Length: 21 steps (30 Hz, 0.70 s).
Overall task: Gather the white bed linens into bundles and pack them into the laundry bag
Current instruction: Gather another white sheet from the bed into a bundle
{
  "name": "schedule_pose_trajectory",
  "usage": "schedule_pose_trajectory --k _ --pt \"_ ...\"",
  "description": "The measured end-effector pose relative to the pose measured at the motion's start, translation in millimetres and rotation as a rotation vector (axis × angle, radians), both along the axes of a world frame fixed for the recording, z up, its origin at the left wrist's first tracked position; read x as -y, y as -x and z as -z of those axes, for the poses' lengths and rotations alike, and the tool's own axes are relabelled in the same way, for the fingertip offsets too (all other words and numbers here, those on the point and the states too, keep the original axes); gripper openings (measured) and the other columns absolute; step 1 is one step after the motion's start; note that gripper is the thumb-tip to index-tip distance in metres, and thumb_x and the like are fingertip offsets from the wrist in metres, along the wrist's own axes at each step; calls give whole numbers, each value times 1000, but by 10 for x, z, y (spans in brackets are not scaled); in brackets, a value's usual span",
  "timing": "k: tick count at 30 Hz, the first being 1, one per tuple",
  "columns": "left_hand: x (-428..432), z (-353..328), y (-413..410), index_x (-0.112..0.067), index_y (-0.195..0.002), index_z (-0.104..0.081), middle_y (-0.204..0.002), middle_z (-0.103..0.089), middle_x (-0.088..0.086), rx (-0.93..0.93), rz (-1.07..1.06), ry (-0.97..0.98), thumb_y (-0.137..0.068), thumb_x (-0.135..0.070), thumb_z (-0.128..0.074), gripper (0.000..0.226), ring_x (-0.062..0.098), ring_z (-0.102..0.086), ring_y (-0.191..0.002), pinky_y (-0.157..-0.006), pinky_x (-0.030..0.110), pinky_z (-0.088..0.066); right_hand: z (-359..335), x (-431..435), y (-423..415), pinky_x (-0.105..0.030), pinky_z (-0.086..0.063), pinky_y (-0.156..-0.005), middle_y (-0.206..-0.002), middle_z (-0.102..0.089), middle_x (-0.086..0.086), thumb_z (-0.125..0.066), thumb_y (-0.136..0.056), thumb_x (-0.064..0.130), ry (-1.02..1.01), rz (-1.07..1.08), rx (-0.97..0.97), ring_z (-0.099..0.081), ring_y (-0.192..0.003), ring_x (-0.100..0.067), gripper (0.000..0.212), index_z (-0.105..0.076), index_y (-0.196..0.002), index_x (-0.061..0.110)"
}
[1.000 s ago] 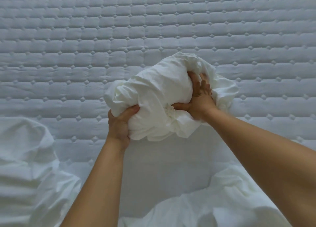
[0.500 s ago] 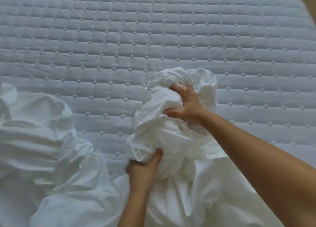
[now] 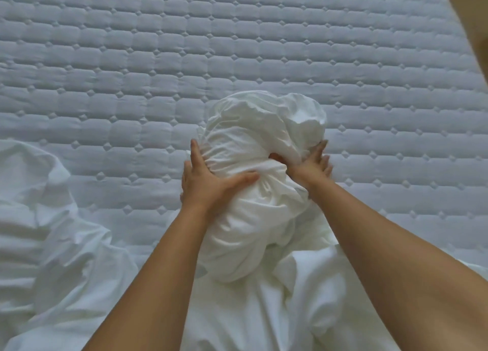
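Quilted mattress point(image 3: 237, 47) fills the view. Nearest us, a loose white sheet point(image 3: 250, 311) lies crumpled. Our left hand point(image 3: 206, 187) and right hand point(image 3: 309, 168) press flat, fingers straight, on either side of the linen bundle point(image 3: 253, 139), mid-bed, lower end on that sheet.

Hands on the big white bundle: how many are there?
2. The left hand presses the left side of the bundle, and the right hand presses its right side, above the loose sheets. No other hand shows.
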<state>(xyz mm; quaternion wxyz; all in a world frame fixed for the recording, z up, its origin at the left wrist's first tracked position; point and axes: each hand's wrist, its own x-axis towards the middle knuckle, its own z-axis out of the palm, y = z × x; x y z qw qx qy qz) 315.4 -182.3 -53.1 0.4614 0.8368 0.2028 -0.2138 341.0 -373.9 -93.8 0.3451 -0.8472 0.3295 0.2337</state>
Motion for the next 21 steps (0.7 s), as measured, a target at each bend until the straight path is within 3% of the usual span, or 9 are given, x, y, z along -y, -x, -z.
schedule_pose_trajectory --k 2,3,5,6,9,13,15,18,21 --pt "-55 64 -17 -46 -146 7 -157 -16 -6 -41 -42 109 -23 -74 -74 150 22 -24 -142 -113 50 -28 128 -37 26 -49 -12 -117 -159 -3 -3 -49 -36 97 -14 -61 -46 -4 -146 -26 146 1 -152 23" --pt "-81 91 -43 -46 -146 7 -156 -17 -5 -67 -66 146 -22 -71 -75 151 24 -27 -141 -113 50 -29 152 -79 17 -47 -20 -115 -156 -15 -4 -52 -43 94 -50 -95 -33 -17 -143 -27 137 -11 -151 20" --pt "-122 142 -132 -45 -147 9 -155 -21 0 -130 -118 213 -19 -66 -77 155 27 -31 -138 -112 50 -30 176 -181 -6 -41 -32 -109 -146 -36 -8 -65 -74 61 -166 -66 73 -36 -134 -29 94 -26 -145 15" --pt "-132 161 -167 -44 -147 10 -154 -22 1 -156 -140 236 -19 -64 -77 156 28 -32 -137 -112 50 -30 187 -206 -13 -38 -38 -103 -138 -45 -8 -69 -79 47 -249 -29 117 -43 -128 -29 79 -33 -142 14" --pt "-141 217 -210 -41 -148 10 -152 -27 1 -168 -152 241 -21 -62 -79 157 27 -34 -136 -112 47 -30 108 -233 9 -31 -49 -84 -119 -61 -5 -76 -75 38 -564 117 146 -59 -109 -23 72 -46 -135 13" --pt "-136 245 -179 -41 -148 11 -150 -33 -2 -145 -147 248 -22 -63 -79 156 26 -38 -134 -111 48 -32 -65 -295 92 -38 -50 -95 -126 -61 -4 -79 -54 63 -911 236 38 -62 -111 -20 95 -46 -134 21" --pt "-145 229 -171 -38 -149 11 -149 -35 -3 -135 -139 269 -26 -59 -80 154 24 -41 -132 -110 45 -34 -100 -368 113 -38 -49 -97 -128 -58 0 -81 -51 63 -868 195 4 -60 -112 -17 94 -47 -130 26" --pt "-222 219 -166 -36 -149 14 -146 -37 -3 -148 -92 334 -29 -55 -80 153 21 -46 -127 -104 38 -39 -125 -502 80 -21 -49 -72 -120 -58 1 -76 -58 55 -755 179 37 -58 -93 -7 52 -53 -98 31" --pt "-362 239 -194 -39 -150 4 -140 -42 -5 -217 -28 411 -35 -55 -84 145 21 -53 -118 -99 39 -45 -56 -573 30 -24 -45 -74 -112 -50 5 -77 -61 58 -616 230 47 -52 -91 -11 73 -44 -117 25"
